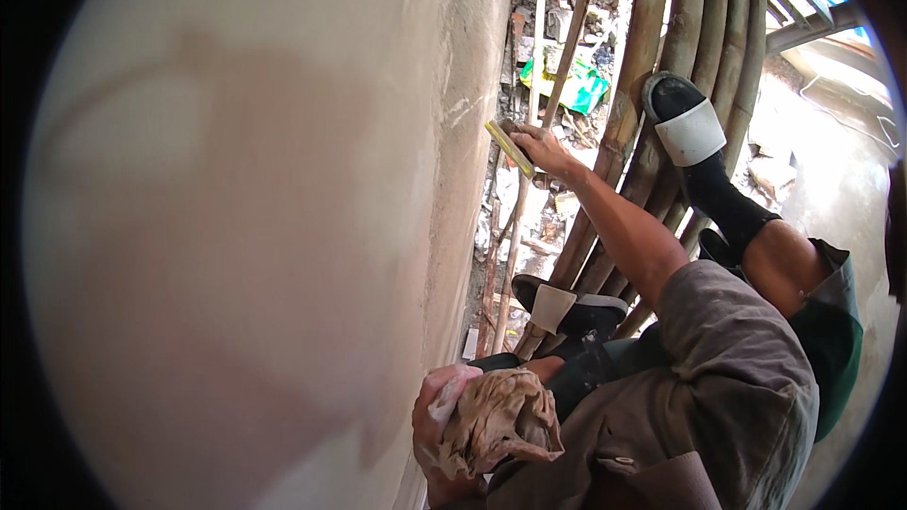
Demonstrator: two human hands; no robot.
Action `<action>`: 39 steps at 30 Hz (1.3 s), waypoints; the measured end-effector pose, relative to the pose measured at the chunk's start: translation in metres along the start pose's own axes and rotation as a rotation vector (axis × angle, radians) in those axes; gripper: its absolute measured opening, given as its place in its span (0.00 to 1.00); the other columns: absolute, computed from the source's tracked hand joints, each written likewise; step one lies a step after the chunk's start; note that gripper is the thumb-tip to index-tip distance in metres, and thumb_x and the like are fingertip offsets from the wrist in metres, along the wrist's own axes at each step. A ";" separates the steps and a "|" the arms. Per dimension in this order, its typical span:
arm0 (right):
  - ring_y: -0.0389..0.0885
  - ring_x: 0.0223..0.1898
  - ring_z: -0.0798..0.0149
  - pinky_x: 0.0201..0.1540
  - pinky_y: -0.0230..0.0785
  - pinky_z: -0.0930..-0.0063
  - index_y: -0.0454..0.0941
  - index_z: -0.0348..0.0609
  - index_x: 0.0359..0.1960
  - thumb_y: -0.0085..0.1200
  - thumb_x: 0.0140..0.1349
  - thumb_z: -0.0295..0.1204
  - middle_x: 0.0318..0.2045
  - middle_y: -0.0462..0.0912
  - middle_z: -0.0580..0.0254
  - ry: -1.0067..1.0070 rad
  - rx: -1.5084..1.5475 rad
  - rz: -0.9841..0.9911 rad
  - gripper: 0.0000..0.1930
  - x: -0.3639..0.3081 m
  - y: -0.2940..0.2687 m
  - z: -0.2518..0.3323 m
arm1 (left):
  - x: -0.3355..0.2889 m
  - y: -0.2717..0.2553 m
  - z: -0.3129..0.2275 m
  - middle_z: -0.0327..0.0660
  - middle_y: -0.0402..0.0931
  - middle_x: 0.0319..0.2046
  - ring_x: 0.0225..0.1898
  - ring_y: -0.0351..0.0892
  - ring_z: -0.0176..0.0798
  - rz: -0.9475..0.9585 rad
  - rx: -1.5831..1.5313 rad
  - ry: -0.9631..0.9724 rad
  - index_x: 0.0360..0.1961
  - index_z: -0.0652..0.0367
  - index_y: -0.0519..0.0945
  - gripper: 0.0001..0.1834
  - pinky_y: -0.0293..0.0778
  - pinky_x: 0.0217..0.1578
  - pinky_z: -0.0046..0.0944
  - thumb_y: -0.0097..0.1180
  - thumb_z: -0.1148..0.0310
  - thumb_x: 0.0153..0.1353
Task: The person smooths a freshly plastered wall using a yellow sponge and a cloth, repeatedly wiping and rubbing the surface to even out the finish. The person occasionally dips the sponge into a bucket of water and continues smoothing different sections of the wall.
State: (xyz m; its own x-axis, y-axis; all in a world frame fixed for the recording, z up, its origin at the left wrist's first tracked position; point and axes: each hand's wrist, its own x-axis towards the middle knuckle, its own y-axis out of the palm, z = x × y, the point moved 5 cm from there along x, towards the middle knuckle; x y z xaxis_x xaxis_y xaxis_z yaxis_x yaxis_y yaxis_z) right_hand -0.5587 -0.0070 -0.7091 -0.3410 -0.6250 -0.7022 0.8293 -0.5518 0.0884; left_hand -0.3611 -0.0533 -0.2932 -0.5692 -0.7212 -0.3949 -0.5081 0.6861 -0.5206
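Reaching forward, my right hand (540, 149) is closed around a flat float (510, 150) with a yellowish edge. The float is tilted, close beside the plastered wall (283, 227); I cannot tell whether it touches. At the lower middle, my left hand (431, 416) grips a crumpled brown rag (496, 420), held near the wall and in front of my shirt. Its material, cloth or plastic, is unclear. Something pale pink (452, 392) lies against the fingers of that hand.
Bamboo poles (652, 85) lie side by side under my feet, in white-strapped slides (690, 132). Through gaps, rubble shows below with a green and yellow bag (581, 85). Thinner bamboo sticks (572, 33) cross near the wall. Another wall (841, 198) stands at the right.
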 end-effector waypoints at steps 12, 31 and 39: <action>0.81 0.41 0.61 0.46 0.72 0.70 0.78 0.34 0.46 0.55 0.54 0.44 0.37 0.83 0.49 0.125 -0.005 -0.114 0.26 0.032 0.002 -0.010 | -0.010 0.000 0.015 0.48 0.77 0.39 0.41 0.80 0.49 0.047 -0.152 -0.146 0.47 0.62 0.77 0.18 0.76 0.44 0.44 0.59 0.74 0.53; 0.78 0.37 0.68 0.42 0.73 0.74 0.70 0.34 0.50 0.56 0.61 0.35 0.36 0.79 0.60 0.104 0.339 -0.033 0.20 -0.049 0.084 0.002 | -0.014 -0.002 0.014 0.46 0.78 0.37 0.39 0.80 0.45 0.002 -0.147 -0.167 0.42 0.61 0.78 0.12 0.76 0.45 0.41 0.57 0.77 0.54; 0.81 0.37 0.67 0.47 0.73 0.73 0.73 0.34 0.50 0.51 0.50 0.25 0.35 0.81 0.59 -0.152 0.322 -0.047 0.22 -0.017 0.080 0.060 | -0.035 -0.017 0.024 0.47 0.79 0.37 0.38 0.80 0.45 -0.025 -0.154 0.101 0.42 0.59 0.79 0.10 0.75 0.44 0.42 0.54 0.73 0.60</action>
State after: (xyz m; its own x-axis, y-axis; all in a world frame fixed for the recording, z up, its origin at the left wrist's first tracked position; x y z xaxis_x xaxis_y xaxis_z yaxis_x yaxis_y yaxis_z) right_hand -0.5128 -0.0740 -0.6476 -0.4575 -0.6567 -0.5995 0.6377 -0.7122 0.2934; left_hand -0.3172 -0.0422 -0.2885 -0.6134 -0.7299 -0.3015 -0.6112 0.6805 -0.4040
